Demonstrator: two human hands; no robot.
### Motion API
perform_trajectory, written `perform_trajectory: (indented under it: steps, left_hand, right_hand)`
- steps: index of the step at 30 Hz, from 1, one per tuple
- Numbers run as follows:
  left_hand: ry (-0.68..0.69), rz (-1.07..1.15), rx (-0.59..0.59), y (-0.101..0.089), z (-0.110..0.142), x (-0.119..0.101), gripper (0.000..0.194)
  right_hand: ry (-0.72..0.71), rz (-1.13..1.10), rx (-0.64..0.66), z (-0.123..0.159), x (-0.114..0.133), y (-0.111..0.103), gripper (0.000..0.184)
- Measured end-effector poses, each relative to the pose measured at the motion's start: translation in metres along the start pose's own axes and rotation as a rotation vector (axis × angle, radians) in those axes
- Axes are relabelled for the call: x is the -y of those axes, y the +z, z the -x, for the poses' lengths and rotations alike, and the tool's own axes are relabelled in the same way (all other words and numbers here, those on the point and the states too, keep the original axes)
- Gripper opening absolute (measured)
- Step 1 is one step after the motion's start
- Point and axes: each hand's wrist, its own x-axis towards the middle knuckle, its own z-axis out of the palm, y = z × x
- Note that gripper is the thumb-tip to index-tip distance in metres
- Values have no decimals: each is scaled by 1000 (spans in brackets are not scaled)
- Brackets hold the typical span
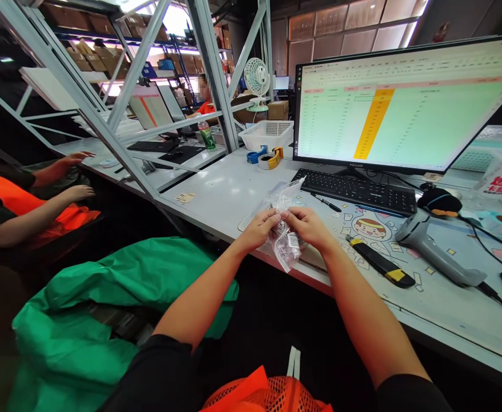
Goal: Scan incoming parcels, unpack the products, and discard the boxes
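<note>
Clear plastic gleamed between two hands: a bag [286, 256], held in front of the keyboard's [358, 193] left end, at the near edge of the surface [214, 191]. The left hand [258, 230] pinched it between thumb and fingers; the right hand [311, 229] did the same close by, their fingertips all but meeting on the plastic. A white label [293, 239] showed near the right hand, though its print was too small to read. As far as could be judged, the handling was partway: the bag seemed already filled and was firmly gripped, not laid down. Whether its mouth was sealed could not be told, so what was left there stayed uncertain. Other tools were out of hand: the pen [326, 202] just before the keyboard, the cutter [380, 263] farther in front, the scanner [442, 254] in front of its right end.
</note>
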Motion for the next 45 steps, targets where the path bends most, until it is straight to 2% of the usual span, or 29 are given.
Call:
perform_trajectory:
  steps: [3, 5, 7, 8, 10, 12, 14, 16, 19, 20, 22, 23, 24, 25, 26, 28, 29, 31, 35, 38, 41, 45]
  left_hand:
    - [35, 90, -228, 17, 0, 11, 40]
    - [68, 212, -397, 22, 5, 11, 39]
    - [126, 327, -530, 18, 13, 4, 40]
    - [157, 361, -566, 12, 18, 0, 40]
    - [199, 371, -604, -6, 29, -6, 42]
    - [211, 315, -674, -28, 42, -7, 41]
    - [192, 152, -751, -49, 58, -1, 38]
    - [156, -127, -779, -64, 74, 8, 36]
    - [142, -496, -807, -74, 93, 12, 31]
    - [193, -562, -853, -74, 96, 8, 23]
    - [387, -638, -935, -70, 98, -7, 11]
    - [489, -661, -923, -66, 97, -18, 17]
    - [553, -674, -851, -61, 94, -29, 20]
    - [560, -678, -717, -56, 90, -40, 18]
    - [509, -675, -546, -52, 84, -49, 15]
    - [320, -666, -221, -44, 68, -58, 18]
    - [222, -669, -110, -42, 59, -57, 20]
    - [77, -677, 11, -42, 41, -44, 16]
    - [-39, -589, 135, -54, 18, -3, 17]
    - [-122, -474, 95, -63, 13, 19, 33]
    - [-168, -383, 12, -63, 12, 29, 52]
    - [-126, -353, -36, -54, 9, 36, 68]
  right_hand:
    - [-52, 53, -142, -3, -6, -2, 58]
    - [-95, 144, -356, -5, -12, -14, 52]
    - [-122, 217, -570, -6, -16, -29, 45]
    - [-127, 233, -629, -6, -18, -36, 42]
    - [-130, 243, -628, -5, -19, -42, 37]
    - [-139, 277, -608, -5, -18, -38, 36]
    - [-149, 357, -658, -5, -17, -29, 36]
    - [-162, 438, -738, -5, -17, -21, 38]
    - [-169, 409, -701, -6, -19, -18, 42]
    - [-162, 354, -649, -5, -19, -18, 44]
    - [-134, 231, -529, -5, -19, -19, 47]
    - [-120, 182, -480, -4, -19, -19, 49]
    - [-110, 148, -442, -4, -18, -18, 51]
    - [-107, 126, -413, -3, -17, -17, 53]
    - [-110, 111, -395, -3, -16, -16, 55]
    - [-126, 89, -383, -2, -14, -16, 56]
    - [-134, 87, -385, -2, -15, -17, 56]
    - [-129, 120, -433, -4, -19, -22, 57]
    - [83, 299, -630, -11, -40, -37, 51]
    - [227, 340, -619, -15, -59, -42, 40]
    - [251, 329, -573, -16, -70, -41, 38]
    - [224, 333, -608, -16, -72, -37, 47]
